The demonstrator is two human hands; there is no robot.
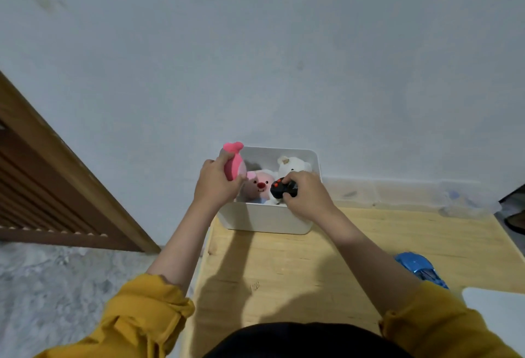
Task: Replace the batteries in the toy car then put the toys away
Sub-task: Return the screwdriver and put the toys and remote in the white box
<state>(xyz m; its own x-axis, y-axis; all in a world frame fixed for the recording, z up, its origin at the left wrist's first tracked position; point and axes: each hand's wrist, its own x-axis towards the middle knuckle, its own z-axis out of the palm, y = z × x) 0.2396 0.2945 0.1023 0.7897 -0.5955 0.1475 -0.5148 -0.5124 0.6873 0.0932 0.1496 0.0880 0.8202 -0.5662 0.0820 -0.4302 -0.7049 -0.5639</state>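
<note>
Tabletop bin [264, 220] half-hides plushes; hands grip pink toy [234, 163] and controller [282, 188].

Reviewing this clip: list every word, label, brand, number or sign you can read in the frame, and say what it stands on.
None can be read.
white bin: plain wall, no label.
black remote in the right hand: red buttons only, any markings too small to tell.
pink plush in the left hand: no tag showing.
blue toy car: blurred, no lettering legible.
</note>
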